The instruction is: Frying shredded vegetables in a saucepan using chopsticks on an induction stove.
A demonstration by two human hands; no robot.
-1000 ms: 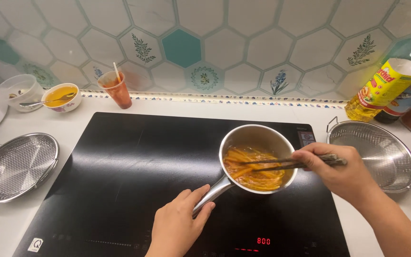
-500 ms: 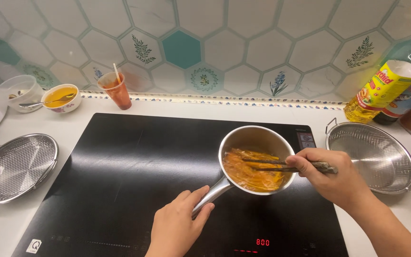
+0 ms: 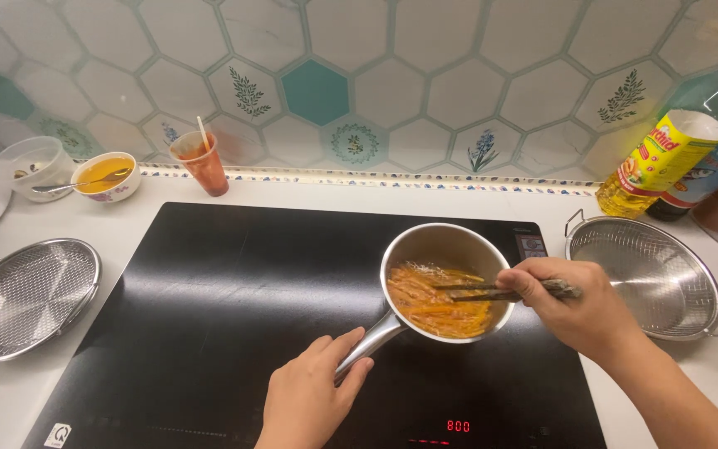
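Held the saucepan (image 3: 446,278) on the black cooktop (image 3: 234,308), left hand (image 3: 309,399) closed on its handle (image 3: 367,345), right hand (image 3: 579,308) pinching chopsticks (image 3: 492,291) in orange strips (image 3: 438,303); risked tipping under hard stirring.

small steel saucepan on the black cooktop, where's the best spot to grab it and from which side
Probably the long steel handle, which juts from the small steel saucepan toward the near left, clear of the orange food. Come from the near-left side, along the handle's line. The left hand already has its grip there, while the right hand works dark chopsticks over the far-right rim.
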